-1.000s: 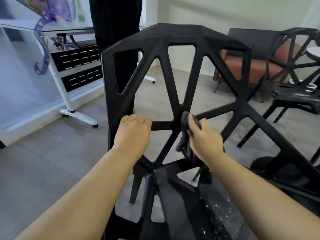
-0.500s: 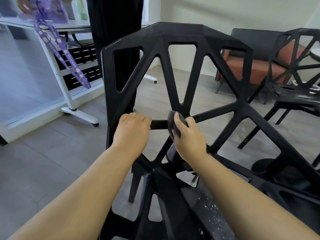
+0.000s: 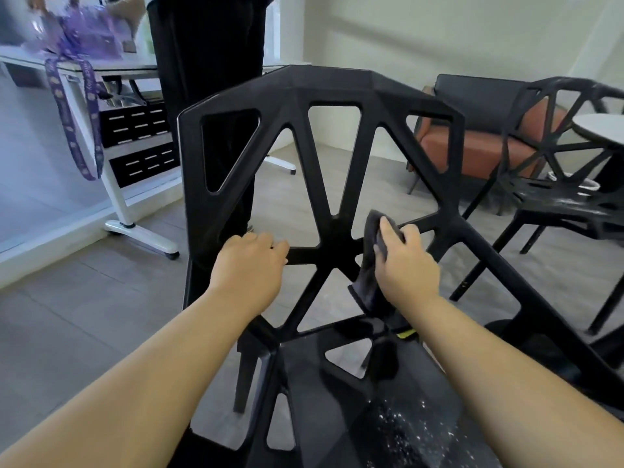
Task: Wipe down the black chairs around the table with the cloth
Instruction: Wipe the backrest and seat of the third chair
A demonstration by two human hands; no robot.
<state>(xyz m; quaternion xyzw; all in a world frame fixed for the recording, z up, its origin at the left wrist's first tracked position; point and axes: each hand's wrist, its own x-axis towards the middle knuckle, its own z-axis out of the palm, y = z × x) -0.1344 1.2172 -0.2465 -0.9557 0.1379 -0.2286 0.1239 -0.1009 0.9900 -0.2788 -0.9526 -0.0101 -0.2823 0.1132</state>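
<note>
A black chair [image 3: 320,92] with a cut-out geometric back stands right in front of me, its seat below my arms. My left hand [image 3: 248,265] grips the horizontal strut at the lower left of the backrest. My right hand [image 3: 407,265] holds a dark grey cloth [image 3: 371,265] against the strut just right of the backrest's centre hub, with the cloth's tail hanging down. White specks lie on the seat at the lower right. A second black chair [image 3: 553,184] of the same design stands at the right.
A person in black trousers [image 3: 206,62] stands just behind the chair. A white-framed desk [image 3: 118,184] with a purple ribbon hanging from it is at the left. An orange and black armchair [image 3: 472,143] sits by the far wall, and a white round table edge [image 3: 601,126] shows at the right.
My right hand with the cloth has slid from the centre hub out to the right along the strut. My left hand has stayed on the backrest. The view has shifted slightly.
</note>
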